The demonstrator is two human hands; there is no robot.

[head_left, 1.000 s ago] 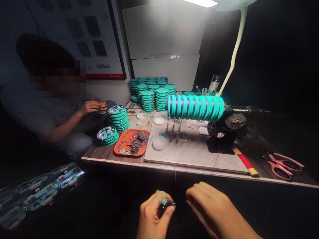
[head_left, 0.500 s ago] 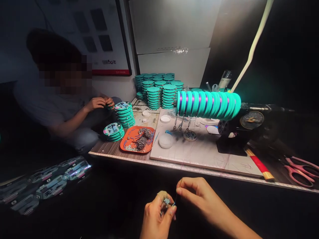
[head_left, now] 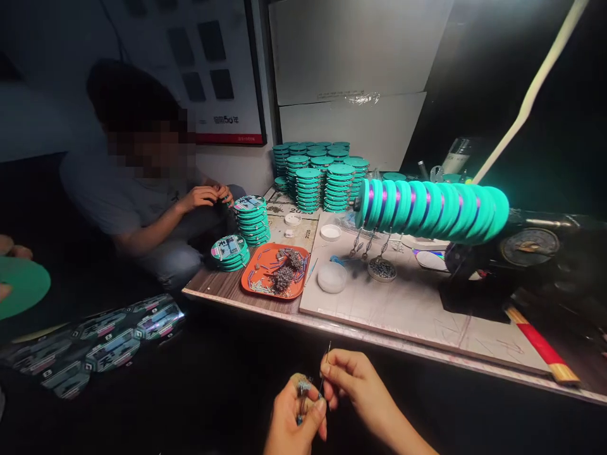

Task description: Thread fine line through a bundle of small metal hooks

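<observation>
In the lower middle, my left hand [head_left: 296, 417] is closed, thumb pressed against the fingers. It grips a small cluster of pale blue-grey pieces [head_left: 304, 386], too small and partly hidden to name. A tan covering sits around one of its fingertips. My right hand [head_left: 355, 385], close on its right, pinches a thin dark needle-like rod [head_left: 329, 349] standing nearly upright. The rod's lower end runs down to the left thumb and fingertips. Both hands are in front of and below the table edge.
Behind the hands stands a table with an orange tray [head_left: 246, 284] of small parts, a round white dish [head_left: 332, 278], stacked green spools [head_left: 308, 189] and a row of spools [head_left: 431, 208] on a winder. A co-worker [head_left: 142, 196] sits left; another person's hand holds a green disc [head_left: 23, 287].
The view has swung left, so the scissors at the right have left it. My hands have come closer together, and the rod shows more plainly. A green disc has entered at the left edge.
</observation>
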